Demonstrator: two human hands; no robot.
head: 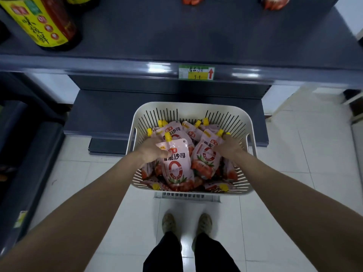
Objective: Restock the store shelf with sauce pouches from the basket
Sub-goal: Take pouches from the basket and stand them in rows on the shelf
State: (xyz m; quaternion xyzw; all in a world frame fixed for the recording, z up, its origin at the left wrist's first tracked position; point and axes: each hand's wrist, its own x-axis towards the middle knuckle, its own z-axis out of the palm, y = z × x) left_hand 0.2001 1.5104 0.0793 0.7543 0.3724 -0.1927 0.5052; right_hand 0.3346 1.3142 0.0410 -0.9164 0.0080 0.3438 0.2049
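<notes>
Both hands are down in the white basket, which sits low in front of the shelving, heaped with pink sauce pouches. The left hand holds the near pouch by its upper left edge, fingers curled round it just below the yellow cap. The right hand grips a second pouch near its spout, though how far the fingers close behind it cannot be told.

The main risk is the grip itself. Each pouch is held at one top corner only, so the full, soft body hangs free and may swing or slip out on the way up, landing on the tiled floor. The glossy film looks slippery (a judgement from the sheen).

The second risk is snagging. The pouches lie tangled and overlapping, so lifting these two may drag neighbours over the rim.

The third lies at the target. The dark shelf above the price tag is high and far from the basket, with two pouches at its far edge. A pouch set down carelessly probably flops over, or knocks those two down. To the far left stands a yellow-labelled bottle, well apart from that spot, so a wide left swing is the only threat to it.
</notes>
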